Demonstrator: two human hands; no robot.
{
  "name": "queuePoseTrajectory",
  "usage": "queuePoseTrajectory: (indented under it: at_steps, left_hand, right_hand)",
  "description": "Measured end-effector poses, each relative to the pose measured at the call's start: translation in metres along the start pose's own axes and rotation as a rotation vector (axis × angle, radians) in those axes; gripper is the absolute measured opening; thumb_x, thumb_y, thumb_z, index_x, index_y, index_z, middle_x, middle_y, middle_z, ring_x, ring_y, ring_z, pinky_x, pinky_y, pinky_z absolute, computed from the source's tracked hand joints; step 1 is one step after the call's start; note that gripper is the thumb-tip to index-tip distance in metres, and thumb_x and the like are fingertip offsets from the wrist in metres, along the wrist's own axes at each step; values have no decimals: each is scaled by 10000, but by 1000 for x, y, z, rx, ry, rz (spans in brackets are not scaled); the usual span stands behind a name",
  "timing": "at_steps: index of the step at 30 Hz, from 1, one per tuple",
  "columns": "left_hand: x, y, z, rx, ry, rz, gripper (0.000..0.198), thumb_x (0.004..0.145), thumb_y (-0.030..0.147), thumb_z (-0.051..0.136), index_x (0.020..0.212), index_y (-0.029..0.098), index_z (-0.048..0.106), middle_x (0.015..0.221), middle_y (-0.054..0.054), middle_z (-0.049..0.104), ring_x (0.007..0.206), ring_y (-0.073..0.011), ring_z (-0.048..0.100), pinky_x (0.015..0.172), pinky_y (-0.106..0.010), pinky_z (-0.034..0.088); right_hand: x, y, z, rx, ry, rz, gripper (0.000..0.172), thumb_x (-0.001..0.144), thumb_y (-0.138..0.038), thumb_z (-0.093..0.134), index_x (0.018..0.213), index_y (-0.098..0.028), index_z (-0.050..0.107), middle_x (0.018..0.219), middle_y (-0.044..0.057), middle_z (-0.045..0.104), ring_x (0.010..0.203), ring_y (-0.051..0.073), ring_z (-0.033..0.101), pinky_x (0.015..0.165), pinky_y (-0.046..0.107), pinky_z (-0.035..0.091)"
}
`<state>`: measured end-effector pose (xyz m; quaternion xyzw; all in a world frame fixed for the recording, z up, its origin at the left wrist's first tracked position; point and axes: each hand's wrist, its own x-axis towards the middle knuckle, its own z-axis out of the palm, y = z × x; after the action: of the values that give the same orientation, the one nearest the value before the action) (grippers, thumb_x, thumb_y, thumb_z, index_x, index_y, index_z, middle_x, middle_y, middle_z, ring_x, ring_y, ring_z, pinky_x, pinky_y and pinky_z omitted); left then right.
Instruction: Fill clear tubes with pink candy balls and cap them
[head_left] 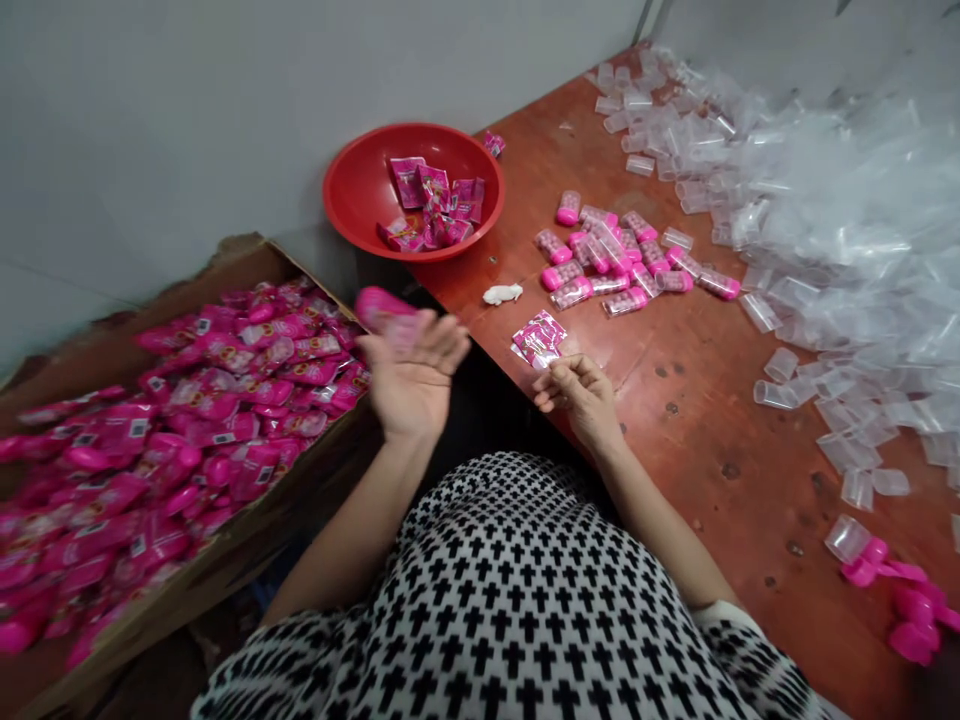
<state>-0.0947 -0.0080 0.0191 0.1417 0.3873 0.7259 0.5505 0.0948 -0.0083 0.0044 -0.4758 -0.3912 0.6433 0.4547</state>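
Note:
My left hand (415, 385) is palm up with its fingers stretched out, between the carton and the table. A blurred pink packet (390, 315) is at its thumb side, over the carton's edge; it looks loose from the fingers. Over the table's near edge, my right hand (585, 398) is closed in a pinch. Its fingertips are at the lower corner of a small stack of flat pink printed sachets (540, 338); whether they grip one is hidden. Beyond the sachets lie clear tubes with pink bases (600, 250), filled with small round pieces.
On the left, a cardboard carton (247, 570) holds many pink packets (202, 400). A red bowl (346, 215) with pink sachets stands at the table corner. A small white object (502, 294) lies nearby. Clear plastic tubes (847, 290) heap at right, bright pink pieces (915, 615) at lower right.

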Motion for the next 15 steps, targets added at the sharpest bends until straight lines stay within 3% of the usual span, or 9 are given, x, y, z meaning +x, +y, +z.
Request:
queuePoseTrajectory:
  at_steps: [1, 3, 6, 9, 12, 15]
  left_hand:
    - [5, 6, -6, -26, 60, 99, 618, 766, 706, 480, 933, 155, 706, 885, -70, 740, 838, -191, 691, 819, -338, 535]
    - [14, 7, -11, 43, 73, 161, 606, 750, 694, 517, 979, 165, 704, 902, -68, 741, 869, -204, 690, 854, -364, 525]
    - [25, -20, 0, 406, -93, 74, 367, 625, 381, 796, 943, 212, 724, 1053, -60, 718, 1085, -226, 625, 1025, -369, 418]
    - [35, -56, 16, 696, -308, 65, 388, 544, 131, 832, 898, 256, 733, 1206, -40, 655, 1319, -224, 433, 1144, -364, 245]
    - [44, -80, 22, 821, -438, 111, 338, 587, 78, 793, 849, 282, 730, 1232, -24, 640, 1395, -229, 309, 1166, -447, 159]
    - [48, -88, 19, 837, -422, 116, 250, 663, 97, 742, 807, 300, 725, 1233, -8, 637, 1396, -221, 308, 1160, -505, 115]
  right_hand:
    - [0, -1, -3, -18, 18, -3, 317, 742, -477, 683, 811, -208, 530, 694, -15, 690, 535, 102, 633, 492, 210, 517]
    - [1, -2, -9, -54, 50, -1, 321, 757, -492, 662, 806, -202, 533, 656, -20, 673, 503, 92, 610, 473, 197, 496]
    - [3, -4, -17, -109, 64, 7, 325, 766, -502, 647, 805, -197, 542, 635, -25, 660, 486, 86, 593, 466, 190, 478]
    - [3, -7, -21, -164, 54, 0, 314, 780, -497, 635, 818, -194, 563, 666, -18, 667, 511, 84, 599, 490, 191, 480]
    - [3, -9, -27, -206, 55, -10, 304, 789, -490, 628, 798, -192, 569, 666, -16, 663, 516, 83, 594, 500, 194, 474]
    - [8, -9, -32, -244, 70, -20, 302, 790, -487, 624, 770, -192, 559, 651, -16, 649, 515, 90, 584, 501, 205, 466]
